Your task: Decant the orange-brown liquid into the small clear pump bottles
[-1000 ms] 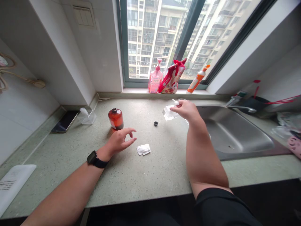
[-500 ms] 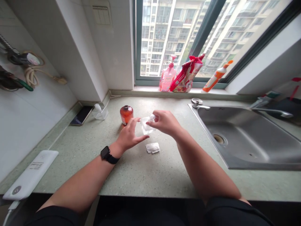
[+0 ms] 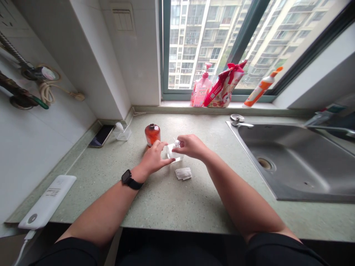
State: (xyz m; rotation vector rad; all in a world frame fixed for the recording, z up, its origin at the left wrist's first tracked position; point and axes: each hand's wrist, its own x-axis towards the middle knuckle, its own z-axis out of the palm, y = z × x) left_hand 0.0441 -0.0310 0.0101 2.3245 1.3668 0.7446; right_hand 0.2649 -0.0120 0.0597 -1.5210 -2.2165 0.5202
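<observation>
Now: clear container (image 3: 170,151) has come beside amber bottle (image 3: 152,133) | right hand (image 3: 191,147) pinches container's white top (image 3: 177,142); left hand (image 3: 153,158) spread around it, contact unclear | work centres there.

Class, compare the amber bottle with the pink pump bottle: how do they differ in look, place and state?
The amber bottle has an uncapped neck; the pink pump bottle has a pump on top. The amber bottle stands on the counter near the left hand; the pink pump bottle stands on the windowsill. Both stand upright.
</observation>
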